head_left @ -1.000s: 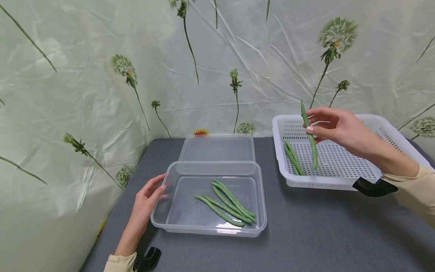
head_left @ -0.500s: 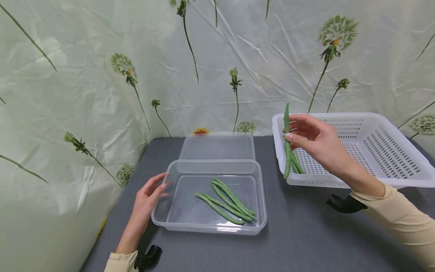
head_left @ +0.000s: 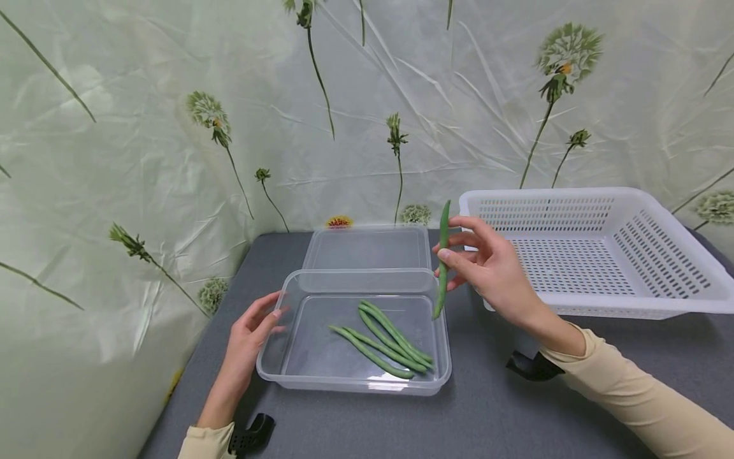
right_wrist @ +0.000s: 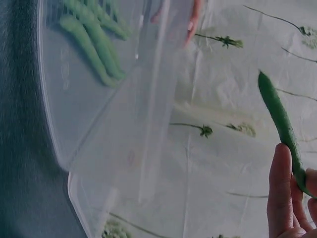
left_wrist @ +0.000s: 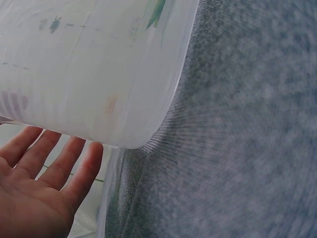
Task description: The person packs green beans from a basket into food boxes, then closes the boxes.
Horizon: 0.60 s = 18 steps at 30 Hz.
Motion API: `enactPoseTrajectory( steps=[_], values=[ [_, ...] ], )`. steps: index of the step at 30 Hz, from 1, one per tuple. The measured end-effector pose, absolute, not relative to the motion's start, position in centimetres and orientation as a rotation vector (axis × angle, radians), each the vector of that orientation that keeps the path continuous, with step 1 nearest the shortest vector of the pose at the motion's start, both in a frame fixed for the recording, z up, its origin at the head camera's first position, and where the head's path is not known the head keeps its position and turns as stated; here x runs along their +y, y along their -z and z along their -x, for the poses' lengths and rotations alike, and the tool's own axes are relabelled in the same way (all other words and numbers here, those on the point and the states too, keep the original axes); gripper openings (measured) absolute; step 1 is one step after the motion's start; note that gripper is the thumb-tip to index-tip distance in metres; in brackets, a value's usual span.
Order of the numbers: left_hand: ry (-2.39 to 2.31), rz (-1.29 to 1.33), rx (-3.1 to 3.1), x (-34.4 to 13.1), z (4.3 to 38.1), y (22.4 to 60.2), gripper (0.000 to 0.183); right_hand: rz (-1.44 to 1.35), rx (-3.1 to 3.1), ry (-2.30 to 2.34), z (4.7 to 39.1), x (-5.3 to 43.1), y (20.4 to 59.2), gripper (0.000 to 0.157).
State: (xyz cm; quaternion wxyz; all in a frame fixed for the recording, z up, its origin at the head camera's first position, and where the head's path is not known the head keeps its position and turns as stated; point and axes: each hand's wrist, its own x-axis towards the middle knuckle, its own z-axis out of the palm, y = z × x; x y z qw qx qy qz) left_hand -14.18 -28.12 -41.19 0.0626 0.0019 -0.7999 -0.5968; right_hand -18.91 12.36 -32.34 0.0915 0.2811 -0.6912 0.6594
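Note:
My right hand (head_left: pixel 496 274) pinches one green bean (head_left: pixel 444 255) between thumb and fingers. The bean hangs nearly upright over the right rim of a clear plastic container (head_left: pixel 321 384). Several green beans (head_left: pixel 395 338) lie slanted on the container's floor, toward its right side. With fairly straight fingers, my left hand (head_left: pixel 243 338) touches the container's left wall; the left wrist view has those fingers (left_wrist: pixel 89 168) along the rim. In the right wrist view, the held bean (right_wrist: pixel 277 111) points up past the fingertips.
Behind the container lies a clear lid (head_left: pixel 367 248). A white perforated basket (head_left: pixel 665 306) stands to the right; my right hand covers its left end, so the beans there are hidden. Grey cloth (head_left: pixel 459 421) covers the table, and a flower-printed sheet (head_left: pixel 470 95) hangs behind.
My right hand has carried the pinched bean left, out from over the basket to the container's right rim. The left hand and the container have stayed put.

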Motion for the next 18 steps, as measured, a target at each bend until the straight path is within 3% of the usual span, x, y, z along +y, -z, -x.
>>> enactPoseTrajectory(
  steps=[11,18],
  values=[
    [1.804,-0.001,-2.412,-28.2,14.2,41.2,0.045,-0.967,-2.267,-1.932,18.2,8.7,34.6,0.034],
    [1.816,0.007,-2.408,-28.2,14.1,41.2,0.045,-1.030,-2.450,-1.984,18.9,7.1,36.7,0.035]
  ],
)
